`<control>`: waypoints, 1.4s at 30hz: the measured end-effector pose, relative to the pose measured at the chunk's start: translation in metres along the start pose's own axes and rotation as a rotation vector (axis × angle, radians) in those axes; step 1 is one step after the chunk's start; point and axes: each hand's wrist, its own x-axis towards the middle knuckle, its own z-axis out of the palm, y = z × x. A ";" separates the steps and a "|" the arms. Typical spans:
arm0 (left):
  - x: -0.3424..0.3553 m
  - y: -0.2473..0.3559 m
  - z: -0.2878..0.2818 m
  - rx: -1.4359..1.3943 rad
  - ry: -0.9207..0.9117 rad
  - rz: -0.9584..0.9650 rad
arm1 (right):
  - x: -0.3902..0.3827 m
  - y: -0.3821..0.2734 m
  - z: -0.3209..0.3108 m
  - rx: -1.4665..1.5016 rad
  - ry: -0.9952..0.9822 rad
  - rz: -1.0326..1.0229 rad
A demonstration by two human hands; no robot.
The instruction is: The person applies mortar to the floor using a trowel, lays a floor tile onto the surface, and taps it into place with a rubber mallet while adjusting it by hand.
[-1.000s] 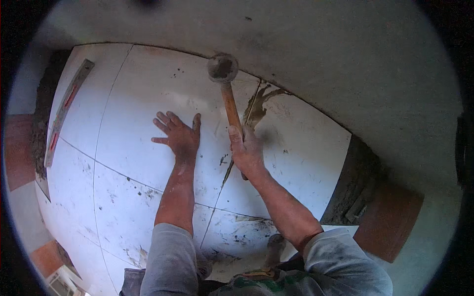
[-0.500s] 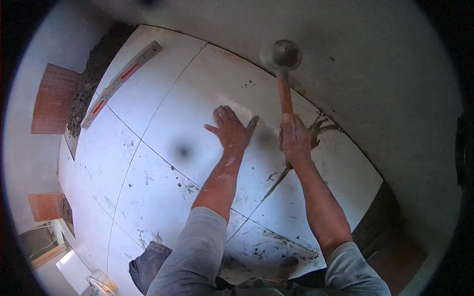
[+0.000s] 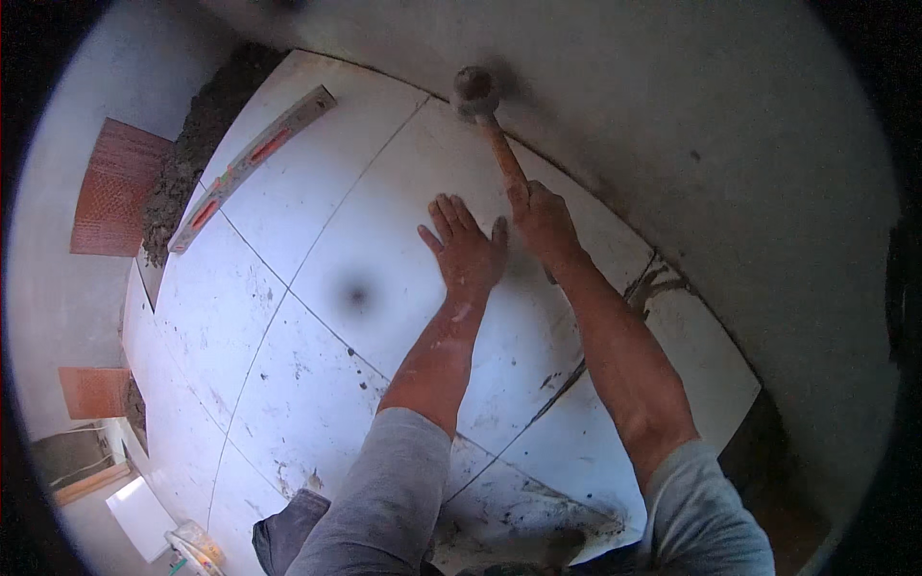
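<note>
My right hand (image 3: pixel 545 223) is closed around the wooden handle of a mallet (image 3: pixel 476 94). The mallet's round, dirty grey head is near the wall, above the far edge of a white floor tile (image 3: pixel 384 240); I cannot tell whether it touches anything. My left hand (image 3: pixel 471 252) lies flat on that tile, fingers spread, left of and nearer than the mallet. Grey mortar smears mark the joint beneath my right forearm. Farther left, a spirit level (image 3: pixel 252 165) with red vial windows lies slantwise across the tiles.
A grey wall (image 3: pixel 691 144) runs along the far and right side. At the left lie dark wet mortar (image 3: pixel 206 125) and two reddish textured pieces (image 3: pixel 119 190). A white bucket (image 3: pixel 197 549) and a white board (image 3: pixel 141 518) are at the lower left.
The mallet and my right hand have swung left, and the handle now tilts left. My left hand stays flat on the tile. The whole view has shifted slightly.
</note>
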 end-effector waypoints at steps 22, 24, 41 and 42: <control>-0.003 -0.006 -0.006 0.067 -0.048 -0.038 | -0.011 -0.044 -0.079 0.344 0.323 -0.037; -0.004 -0.005 -0.004 0.013 -0.015 -0.033 | -0.002 -0.051 -0.103 0.580 0.251 0.098; -0.006 -0.007 -0.006 0.088 0.014 -0.041 | -0.040 -0.046 -0.094 0.656 0.122 0.325; -0.006 -0.006 -0.007 0.081 0.007 -0.036 | -0.047 -0.046 -0.092 0.644 0.227 0.304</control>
